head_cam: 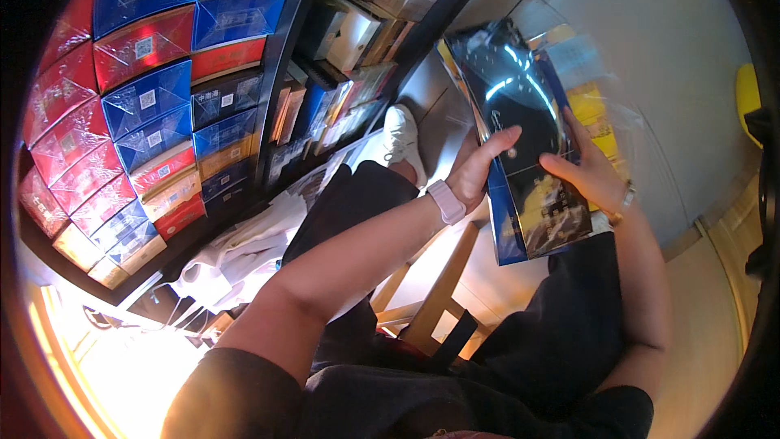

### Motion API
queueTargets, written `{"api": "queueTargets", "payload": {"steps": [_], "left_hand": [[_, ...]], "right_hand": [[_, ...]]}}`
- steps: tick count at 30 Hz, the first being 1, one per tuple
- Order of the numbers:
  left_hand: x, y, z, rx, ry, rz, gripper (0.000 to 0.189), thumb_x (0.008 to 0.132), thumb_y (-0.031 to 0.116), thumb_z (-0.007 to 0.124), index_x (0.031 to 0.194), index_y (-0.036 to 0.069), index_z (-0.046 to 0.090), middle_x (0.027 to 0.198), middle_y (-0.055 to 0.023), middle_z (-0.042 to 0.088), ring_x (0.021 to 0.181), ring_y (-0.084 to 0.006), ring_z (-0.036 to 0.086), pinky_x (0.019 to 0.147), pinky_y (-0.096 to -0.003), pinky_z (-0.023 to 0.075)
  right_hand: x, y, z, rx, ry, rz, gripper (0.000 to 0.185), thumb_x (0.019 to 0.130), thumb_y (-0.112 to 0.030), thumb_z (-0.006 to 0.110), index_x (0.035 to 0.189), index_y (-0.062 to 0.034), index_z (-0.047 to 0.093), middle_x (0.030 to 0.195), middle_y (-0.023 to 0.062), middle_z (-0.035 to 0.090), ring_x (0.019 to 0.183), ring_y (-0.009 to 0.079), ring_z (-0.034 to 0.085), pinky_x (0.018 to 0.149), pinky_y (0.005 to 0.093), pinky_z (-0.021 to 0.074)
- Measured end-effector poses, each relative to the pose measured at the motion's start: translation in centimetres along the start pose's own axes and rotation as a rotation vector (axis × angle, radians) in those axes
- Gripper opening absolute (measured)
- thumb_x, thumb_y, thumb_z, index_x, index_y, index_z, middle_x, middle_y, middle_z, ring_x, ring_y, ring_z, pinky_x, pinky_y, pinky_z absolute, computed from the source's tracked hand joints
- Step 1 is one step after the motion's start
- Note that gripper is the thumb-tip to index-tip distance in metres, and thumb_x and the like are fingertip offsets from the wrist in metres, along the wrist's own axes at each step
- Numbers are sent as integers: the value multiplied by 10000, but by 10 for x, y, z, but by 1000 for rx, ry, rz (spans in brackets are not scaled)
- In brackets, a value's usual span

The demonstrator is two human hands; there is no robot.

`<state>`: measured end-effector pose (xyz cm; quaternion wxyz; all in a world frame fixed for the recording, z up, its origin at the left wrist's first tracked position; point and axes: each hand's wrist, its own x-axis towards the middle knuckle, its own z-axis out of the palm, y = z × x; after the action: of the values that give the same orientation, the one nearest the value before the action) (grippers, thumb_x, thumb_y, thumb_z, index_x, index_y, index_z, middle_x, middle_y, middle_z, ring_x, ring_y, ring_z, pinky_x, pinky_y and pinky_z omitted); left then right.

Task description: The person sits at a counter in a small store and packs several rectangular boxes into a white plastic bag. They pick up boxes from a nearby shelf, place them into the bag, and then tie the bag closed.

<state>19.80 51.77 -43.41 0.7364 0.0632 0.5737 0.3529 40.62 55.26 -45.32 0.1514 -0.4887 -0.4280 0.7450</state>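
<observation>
My left hand [478, 167] grips the left side of a stack of glossy film-wrapped boxes [524, 116], its thumb on the dark top face and the fingers hidden beneath. Around the right side is my right hand [582, 164], its thumb also on top and the other fingers along the edge. The top box is black with gold and blue parts and bears writing. Beyond my right hand, clear plastic film and a yellow and light-blue package [588, 110] show, partly blurred; whether they are part of the held stack I cannot tell.
Shelves at the left hold red and blue wrapped cartons [146, 49], with more boxes [350, 36] on a dark rack beside them. White plastic bags [244, 250] lie below the shelves. A wooden stool or chair [442, 286] stands between my legs. Something yellow [746, 103] is at the far right.
</observation>
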Motion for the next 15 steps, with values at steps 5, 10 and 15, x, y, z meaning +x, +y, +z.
{"api": "queueTargets", "payload": {"steps": [5,10,15], "left_hand": [[-14,33,0,222,204,442,667,852,419,689,1290,3,406,1145,-92,555,1035,-158,535,906,-318,442],[-13,78,-4,148,306,373,604,939,533,512,1330,74,482,1275,-108,577,1151,-259,555,1016,-378,425],[-34,97,-16,224,159,527,810,930,680,374,1409,27,382,1393,-135,476,1305,-281,423,1128,-464,262]], "right_hand": [[-4,-18,28,289,-180,-2,921,706,-376,831,1419,-37,355,1228,120,558,1169,236,537,1003,348,429],[52,-46,31,235,-309,-162,887,657,-454,836,1340,-29,463,1086,134,643,983,248,654,883,336,526],[121,-89,49,126,-244,-326,673,682,-458,812,1169,-38,613,1049,124,679,966,232,658,896,311,491]]}}
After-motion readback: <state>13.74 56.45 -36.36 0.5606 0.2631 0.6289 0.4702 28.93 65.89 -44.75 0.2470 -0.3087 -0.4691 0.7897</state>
